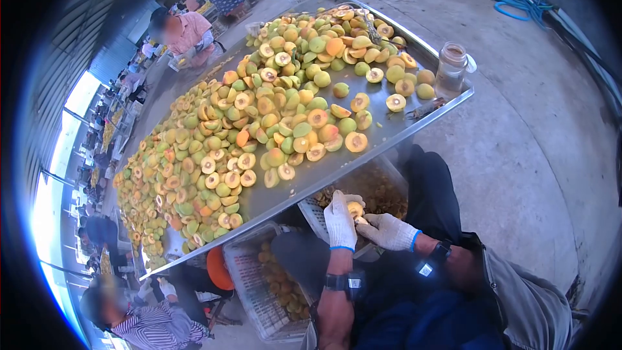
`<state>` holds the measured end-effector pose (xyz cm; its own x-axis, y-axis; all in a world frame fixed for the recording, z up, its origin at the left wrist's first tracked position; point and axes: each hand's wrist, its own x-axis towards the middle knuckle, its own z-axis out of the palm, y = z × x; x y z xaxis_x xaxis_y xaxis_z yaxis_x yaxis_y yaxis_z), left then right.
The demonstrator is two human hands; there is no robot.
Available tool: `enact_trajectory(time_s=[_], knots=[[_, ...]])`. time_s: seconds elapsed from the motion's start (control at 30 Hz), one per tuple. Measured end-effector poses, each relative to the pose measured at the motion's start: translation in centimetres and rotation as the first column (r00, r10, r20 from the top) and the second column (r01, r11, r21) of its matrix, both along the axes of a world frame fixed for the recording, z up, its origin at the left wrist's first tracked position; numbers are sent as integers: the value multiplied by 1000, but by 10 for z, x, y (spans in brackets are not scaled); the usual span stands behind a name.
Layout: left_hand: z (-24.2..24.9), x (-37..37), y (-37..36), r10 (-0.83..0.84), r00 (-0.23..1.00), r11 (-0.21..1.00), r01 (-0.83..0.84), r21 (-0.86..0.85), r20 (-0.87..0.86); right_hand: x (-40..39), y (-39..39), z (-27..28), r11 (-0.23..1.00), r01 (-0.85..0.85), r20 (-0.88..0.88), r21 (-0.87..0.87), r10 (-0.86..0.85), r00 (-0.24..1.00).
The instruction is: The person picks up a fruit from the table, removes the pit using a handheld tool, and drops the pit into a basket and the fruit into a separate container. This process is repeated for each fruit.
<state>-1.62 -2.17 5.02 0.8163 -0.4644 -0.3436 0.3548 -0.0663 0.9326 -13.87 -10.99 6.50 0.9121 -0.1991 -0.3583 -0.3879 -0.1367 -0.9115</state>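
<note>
While the white-gloved left hand (340,221) is gripping a pale yellow cut fruit (354,209) at lower centre, the white-gloved right hand (391,232) is closing its fingers against it. Beyond them, green-and-orange fruit halves (317,118) are lying heaped across the shiny metal tray (387,131) at centre.

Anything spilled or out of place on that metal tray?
The bottle at the corner of the metal tray looks out of place beside the cut fruit; its lid seems open, a possible spill risk. No spilled liquid shows.
</note>
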Motion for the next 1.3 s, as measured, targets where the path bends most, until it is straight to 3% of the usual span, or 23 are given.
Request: enact_trajectory(time_s=[0.27, 0.33, 0.43, 0.47, 0.53, 0.57, 0.63, 0.67, 0.73, 0.77, 0.8, 0.87, 0.93, 0.97, 1.0, 1.07, 1.1, 1.17, 1.2, 1.27, 1.3], knots=[[-24, 3, -5, 106, 993, 982, -112, 150, 46, 7, 7, 1, 957, -37, -165, -286, -12, 986], [-27, 4, -8, 133, 988, 951, -151, 269, 83, 9, 8, -6, 896, -83, -198, -437, -6, 980], [-30, 4, -9, 115, 976, 923, -173, 344, 183, 9, 6, -12, 845, -107, -215, -525, -10, 977], [-35, 8, -8, 117, 976, 923, -175, 342, 184, 9, 6, -13, 843, -107, -213, -527, -9, 977], [-45, 18, -5, 176, 984, 974, -168, 149, -37, 10, 7, -12, 870, -16, -188, -493, -89, 978], [-50, 21, 0, 181, 983, 973, -175, 148, -32, 11, 4, -16, 870, -18, -183, -493, -83, 979], [-39, 25, 8, 199, 967, 971, -217, -104, -160, 12, -3, -21, 954, 191, -25, -231, -202, 979], [-34, 25, 14, 210, 966, 968, -227, -103, -152, 12, -6, -23, 957, 182, -19, -226, -191, 981], [-3, 22, 26, 143, 968, 956, -189, -226, -206, 13, -11, -4, 940, 238, -158, 244, -204, 966], [3, 29, 37, 79, 938, 938, -184, -293, -336, 18, -8, -46, 943, 236, 60, 235, -257, 965], [10, 34, 48, 87, 939, 938, -190, -290, -332, 17, -11, -31, 943, 229, 63, 240, -250, 966], [31, 41, 70, 136, 988, 946, -152, -287, -72, 8, -24, 15, 712, 170, -172, 682, -70, 983], [53, 54, 98, 304, 911, 952, -302, -51, 280, 6, -24, -10, 667, 105, -79, 737, -69, 995], [70, 56, 115, 171, 716, 882, -417, 218, 677, 6, -22, -19, 592, 39, 7, 805, -76, 997], [82, 60, 133, -118, 428, 706, -598, 379, 896, 5, -22, -24, 511, -33, 92, 859, -91, 992], [71, 88, 177, 331, 434, 607, -778, 164, 838, 5, -21, -21, 506, -22, 82, 862, -97, 992], [86, 87, 184, 221, 323, 517, -839, 170, 920, 5, -21, -19, 504, -14, 74, 864, -99, 992], [87, 84, 192, 312, 296, 494, -862, 112, 903, 6, -22, -18, 499, 8, 38, 867, -83, 996], [95, 72, 181, 308, 295, 494, -862, 114, 904, 6, -22, -18, 497, 28, 2, 867, -59, 998], [113, 45, 141, 314, 634, 740, -630, 236, 707, 6, -22, -15, 499, 16, 2, 867, -36, 999], [105, 36, 122, 220, 697, 831, -501, 243, 682, 6, -23, -14, 505, 6, 2, 863, -16, 1000]])
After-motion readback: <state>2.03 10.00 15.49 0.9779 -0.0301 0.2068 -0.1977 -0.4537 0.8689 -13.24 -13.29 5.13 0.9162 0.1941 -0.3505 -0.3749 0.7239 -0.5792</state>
